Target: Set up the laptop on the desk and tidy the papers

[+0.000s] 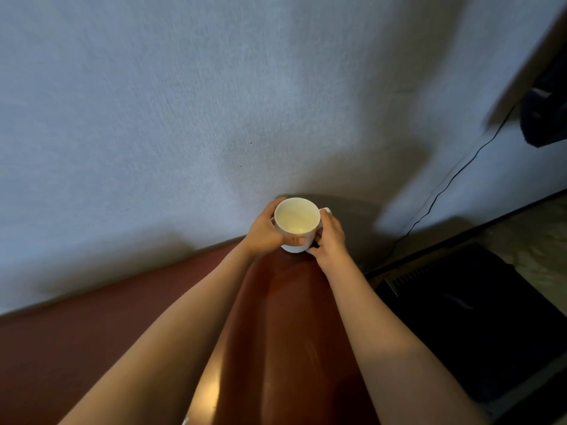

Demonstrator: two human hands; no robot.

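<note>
Head view: what have the hands got?

— A white mug [297, 216], at mid-frame. The left hand [264, 231] curls round its 9 o'clock side, thumb across the near wall. The right hand [329, 240] grips the 4 o'clock side, just below the handle, which sticks out at 2 o'clock.

— Is the mug on the desk [92, 332]?

— It sits over the far edge, where the red-brown top meets the wall [153, 118]. Whether its base touches, I cannot tell.

— And the laptop?

— At 4 o'clock, below the desk's edge and well apart from the hands, lies a black slab [460, 317] with a slotted strip along its far side. It may be the laptop; I cannot tell.

— Anything else?

— A thin cable [441, 191] runs down the wall from 2 o'clock towards the slab.
</note>
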